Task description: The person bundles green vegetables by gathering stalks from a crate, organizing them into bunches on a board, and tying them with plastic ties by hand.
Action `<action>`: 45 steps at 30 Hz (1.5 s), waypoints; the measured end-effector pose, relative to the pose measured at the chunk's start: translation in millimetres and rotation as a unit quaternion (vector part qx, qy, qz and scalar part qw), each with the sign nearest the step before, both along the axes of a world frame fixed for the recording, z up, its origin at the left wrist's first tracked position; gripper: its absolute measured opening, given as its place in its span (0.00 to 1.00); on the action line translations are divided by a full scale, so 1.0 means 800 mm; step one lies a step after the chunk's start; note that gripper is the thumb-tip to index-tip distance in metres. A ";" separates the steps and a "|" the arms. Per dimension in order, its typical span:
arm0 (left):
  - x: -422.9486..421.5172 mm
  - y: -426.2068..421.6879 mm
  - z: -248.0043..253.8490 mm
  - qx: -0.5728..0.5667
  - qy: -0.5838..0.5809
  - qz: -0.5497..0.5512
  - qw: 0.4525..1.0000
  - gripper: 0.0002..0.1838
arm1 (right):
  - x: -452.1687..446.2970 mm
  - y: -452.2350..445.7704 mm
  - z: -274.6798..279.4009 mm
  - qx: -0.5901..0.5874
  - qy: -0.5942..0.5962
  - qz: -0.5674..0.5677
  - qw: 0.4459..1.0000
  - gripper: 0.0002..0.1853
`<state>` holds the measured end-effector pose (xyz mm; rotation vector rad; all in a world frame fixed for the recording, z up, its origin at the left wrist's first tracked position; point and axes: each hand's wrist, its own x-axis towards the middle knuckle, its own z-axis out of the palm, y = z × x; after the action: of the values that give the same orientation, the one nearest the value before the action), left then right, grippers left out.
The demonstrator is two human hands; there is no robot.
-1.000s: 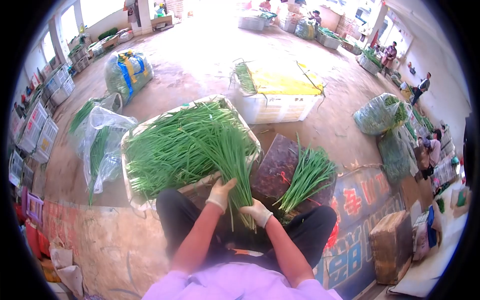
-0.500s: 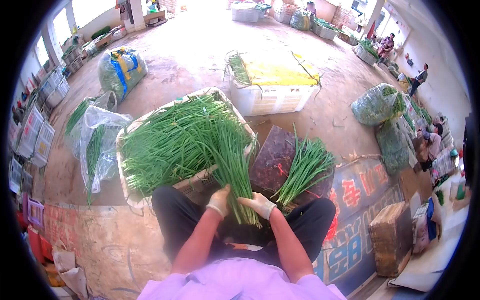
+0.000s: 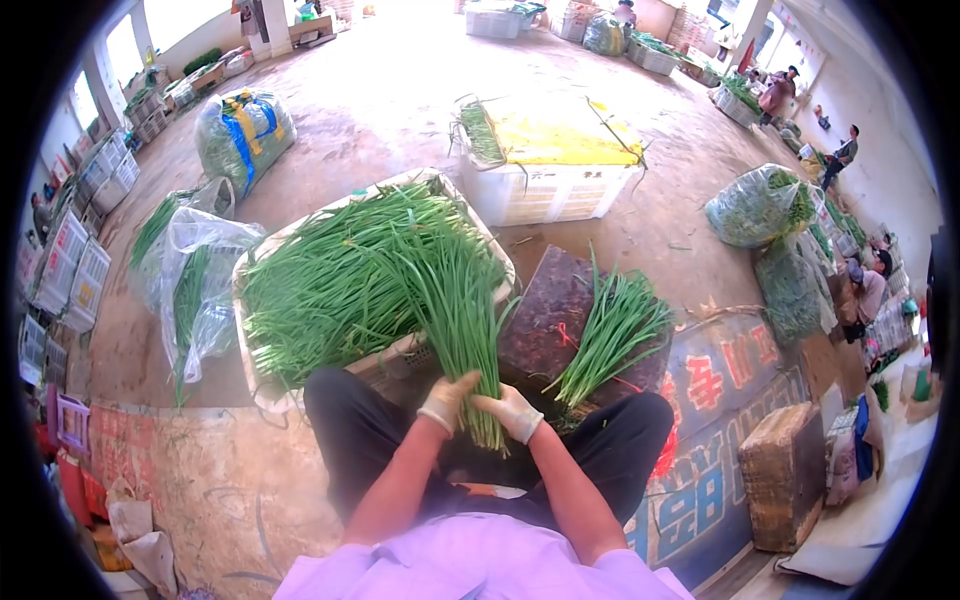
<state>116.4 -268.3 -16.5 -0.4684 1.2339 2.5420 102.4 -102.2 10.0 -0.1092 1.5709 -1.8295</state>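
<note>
My left hand (image 3: 449, 401), in a pale glove, is closed round the lower part of a bunch of long green stalks (image 3: 458, 310). From the other side my right hand (image 3: 512, 411), gloved too, grips the same bunch near its cut ends. The stalks stand up and lean over the right side of a crate (image 3: 252, 370) heaped with loose green stalks (image 3: 340, 280). A smaller bunch (image 3: 612, 340) lies at the right on a dark, worn block (image 3: 550, 300) with red string (image 3: 567, 334).
Behind the crate stands a white box (image 3: 545, 192) with a yellow cover. Clear plastic bags with greens (image 3: 195, 285) are at the left, a stuffed bag (image 3: 243, 140) beyond them. Full bags (image 3: 765, 207) and a wooden block (image 3: 783, 477) are at the right. Several people work farther off.
Both hands have drawn in closer round the bunch's lower end, my left hand now reaching across its front. The bunch has shifted slightly and stands more upright.
</note>
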 end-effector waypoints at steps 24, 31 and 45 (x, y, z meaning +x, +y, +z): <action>0.008 0.041 -0.023 0.392 0.028 -0.047 0.918 0.38 | -0.043 0.037 0.070 0.529 0.172 0.207 0.805 0.46; 0.011 0.029 -0.031 0.413 -0.024 -0.015 0.910 0.29 | -0.053 -0.019 0.098 0.408 0.465 -0.071 0.783 0.13; 0.013 0.033 0.004 0.407 0.038 -0.048 0.911 0.28 | -0.046 0.007 0.069 0.085 0.086 -0.181 0.976 0.10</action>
<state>126.7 -241.9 -13.2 -0.1046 0.1223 2.6974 66.0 -96.9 65.0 0.1092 1.9671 -1.9895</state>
